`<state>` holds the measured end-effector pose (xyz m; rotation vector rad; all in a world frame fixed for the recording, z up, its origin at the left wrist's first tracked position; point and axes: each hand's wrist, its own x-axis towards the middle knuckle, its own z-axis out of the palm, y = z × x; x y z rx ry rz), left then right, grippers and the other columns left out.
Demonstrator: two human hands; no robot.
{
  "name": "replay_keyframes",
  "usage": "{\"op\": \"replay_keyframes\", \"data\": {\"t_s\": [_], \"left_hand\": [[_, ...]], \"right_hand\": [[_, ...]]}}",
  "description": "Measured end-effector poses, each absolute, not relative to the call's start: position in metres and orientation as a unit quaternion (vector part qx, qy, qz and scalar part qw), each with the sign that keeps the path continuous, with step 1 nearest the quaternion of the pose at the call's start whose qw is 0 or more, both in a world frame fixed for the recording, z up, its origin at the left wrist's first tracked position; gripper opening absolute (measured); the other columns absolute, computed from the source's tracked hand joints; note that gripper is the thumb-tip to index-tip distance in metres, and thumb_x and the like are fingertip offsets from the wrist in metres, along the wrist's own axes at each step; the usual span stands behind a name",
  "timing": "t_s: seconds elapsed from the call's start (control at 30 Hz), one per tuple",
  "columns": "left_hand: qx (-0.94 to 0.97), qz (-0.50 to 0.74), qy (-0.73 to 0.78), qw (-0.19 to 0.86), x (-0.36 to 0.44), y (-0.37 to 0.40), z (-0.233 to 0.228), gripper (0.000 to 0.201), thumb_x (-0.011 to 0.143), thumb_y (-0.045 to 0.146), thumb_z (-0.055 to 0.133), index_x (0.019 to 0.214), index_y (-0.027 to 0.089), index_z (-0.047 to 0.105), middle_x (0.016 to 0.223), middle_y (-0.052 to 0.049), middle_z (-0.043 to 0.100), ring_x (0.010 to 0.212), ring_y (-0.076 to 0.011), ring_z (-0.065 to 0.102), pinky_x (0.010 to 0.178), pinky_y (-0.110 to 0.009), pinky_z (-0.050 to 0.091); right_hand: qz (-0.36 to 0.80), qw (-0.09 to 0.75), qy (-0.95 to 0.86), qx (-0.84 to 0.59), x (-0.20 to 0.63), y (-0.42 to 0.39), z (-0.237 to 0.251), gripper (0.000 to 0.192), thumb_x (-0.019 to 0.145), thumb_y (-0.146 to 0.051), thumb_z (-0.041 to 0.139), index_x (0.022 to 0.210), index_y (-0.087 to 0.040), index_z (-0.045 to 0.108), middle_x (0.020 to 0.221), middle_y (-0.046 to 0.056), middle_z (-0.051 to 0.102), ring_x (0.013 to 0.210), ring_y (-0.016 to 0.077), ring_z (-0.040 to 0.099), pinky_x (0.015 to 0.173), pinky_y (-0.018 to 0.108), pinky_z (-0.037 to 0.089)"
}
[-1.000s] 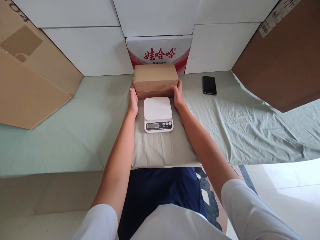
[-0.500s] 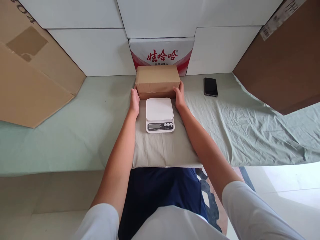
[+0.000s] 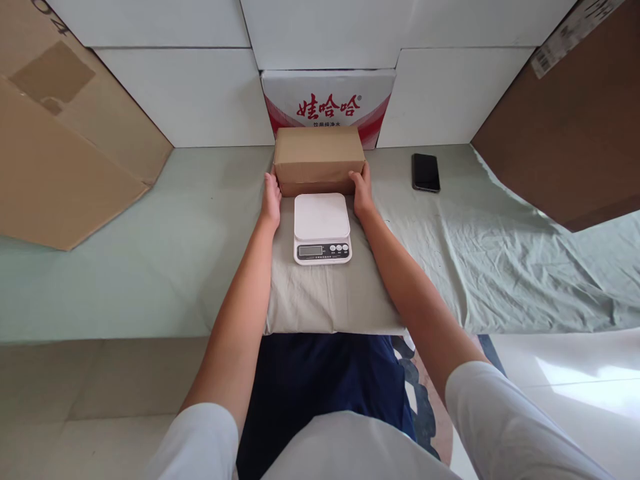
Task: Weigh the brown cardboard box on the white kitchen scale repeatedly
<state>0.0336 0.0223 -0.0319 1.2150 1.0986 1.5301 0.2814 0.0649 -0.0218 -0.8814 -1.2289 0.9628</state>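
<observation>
A brown cardboard box [image 3: 320, 150] sits at the back of the table, just behind a white kitchen scale [image 3: 323, 220]. My left hand [image 3: 271, 198] presses against the box's left side, its far fingers partly hidden by the box. On the opposite side my right hand [image 3: 363, 189] grips the right end, thumb on the front face. Together the two hands hold the box between them. The scale lies between my wrists with its display and buttons facing me, and neither hand touches it.
A black phone [image 3: 425, 173] lies right of the box on the green cloth [image 3: 150, 267]. Large cardboard panels stand at left [image 3: 85, 147] and right [image 3: 565, 127]. White boxes and a carton with red lettering [image 3: 327, 100] form a wall behind.
The whole view has shifted slightly. The hands, the box and the scale keep the same places relative to one another.
</observation>
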Motion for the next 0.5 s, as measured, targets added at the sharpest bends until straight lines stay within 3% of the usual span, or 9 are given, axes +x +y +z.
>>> {"op": "replay_keyframes", "data": {"t_s": [0.5], "left_hand": [[0.491,0.608,0.445,0.438,0.033,0.023,-0.0296,0.1,0.081,0.098,0.023,0.151,0.033,0.054,0.172,-0.005,0.041,0.165,-0.0253,0.028,0.135,-0.045,0.022]], "right_hand": [[0.389,0.631,-0.54,-0.399,0.2826,0.0617,-0.0181,0.044,0.083,-0.056,0.054,0.115,-0.027,0.056,0.134,0.006,0.065,0.135,0.0272,0.055,0.128,0.05,0.039]]}}
